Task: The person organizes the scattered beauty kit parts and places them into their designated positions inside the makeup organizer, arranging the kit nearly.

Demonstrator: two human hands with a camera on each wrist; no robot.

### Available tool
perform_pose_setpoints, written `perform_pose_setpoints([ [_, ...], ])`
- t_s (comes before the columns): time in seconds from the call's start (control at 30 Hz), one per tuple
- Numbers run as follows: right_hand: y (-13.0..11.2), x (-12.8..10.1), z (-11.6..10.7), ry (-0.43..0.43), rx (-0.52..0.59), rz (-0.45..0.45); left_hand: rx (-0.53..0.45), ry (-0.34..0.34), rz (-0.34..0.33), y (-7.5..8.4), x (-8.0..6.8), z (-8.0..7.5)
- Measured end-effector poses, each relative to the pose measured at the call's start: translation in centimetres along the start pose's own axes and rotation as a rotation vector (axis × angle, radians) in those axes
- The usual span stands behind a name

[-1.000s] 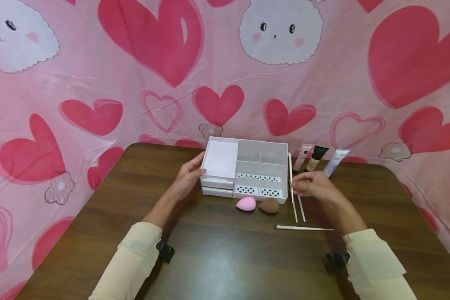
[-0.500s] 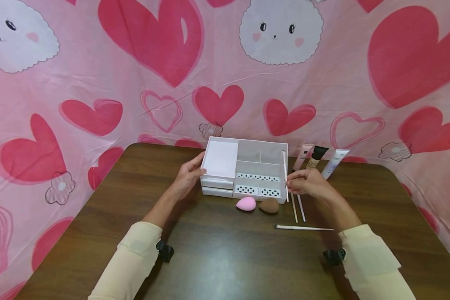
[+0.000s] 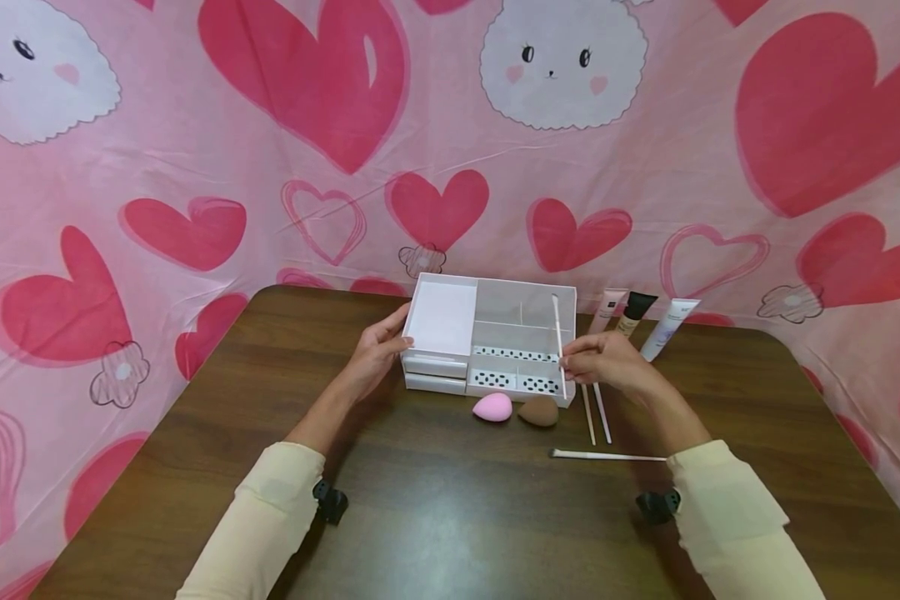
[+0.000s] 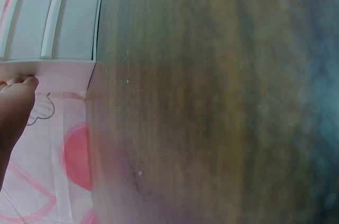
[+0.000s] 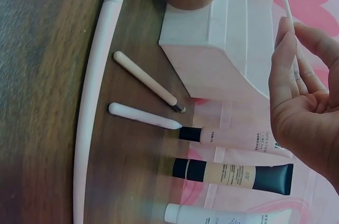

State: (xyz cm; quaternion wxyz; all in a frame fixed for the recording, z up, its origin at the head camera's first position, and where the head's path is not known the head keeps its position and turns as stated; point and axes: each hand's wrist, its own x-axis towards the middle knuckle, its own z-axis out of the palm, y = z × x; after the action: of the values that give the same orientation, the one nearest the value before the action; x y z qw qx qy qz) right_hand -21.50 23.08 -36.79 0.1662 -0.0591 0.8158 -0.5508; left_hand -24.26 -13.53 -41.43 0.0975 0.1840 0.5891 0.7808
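Note:
A white makeup organizer (image 3: pixel 438 317) stands at the back of the table, with drawers at left and divided sections at right. My left hand (image 3: pixel 371 358) grips its left side, thumb at the front corner; only part of that hand (image 4: pixel 13 102) shows in the left wrist view. Between thumb and fingertips, my right hand (image 3: pixel 607 362) pinches a slim white makeup brush (image 3: pixel 557 321), held upright over the right-hand sections. In the right wrist view the brush's handle end (image 5: pixel 287 4) sticks out past the fingertips. A pink makeup sponge (image 3: pixel 492 407) and a brown one (image 3: pixel 538 412) lie before the organizer.
Two brushes, one with a tan handle (image 5: pixel 145 78) and one pale (image 5: pixel 143 115), lie right of the organizer. Another white brush (image 3: pixel 607 455) lies crosswise nearer the front. Behind my right hand stand a pink tube (image 5: pixel 238 139), a black-capped beige tube (image 5: pixel 233 175) and a white tube (image 3: pixel 669 327).
My right hand has carried the brush leftward, from beside the organizer's right wall to above its right-hand sections. My left hand stays at the organizer's left side.

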Motion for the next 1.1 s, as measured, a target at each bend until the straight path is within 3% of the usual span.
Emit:
perform_pose_setpoints([
  [1.1,-1.9,1.7,2.5,-0.033,0.095,0.011,-0.012,0.03,-0.002,0.1,-0.2,0.2],
])
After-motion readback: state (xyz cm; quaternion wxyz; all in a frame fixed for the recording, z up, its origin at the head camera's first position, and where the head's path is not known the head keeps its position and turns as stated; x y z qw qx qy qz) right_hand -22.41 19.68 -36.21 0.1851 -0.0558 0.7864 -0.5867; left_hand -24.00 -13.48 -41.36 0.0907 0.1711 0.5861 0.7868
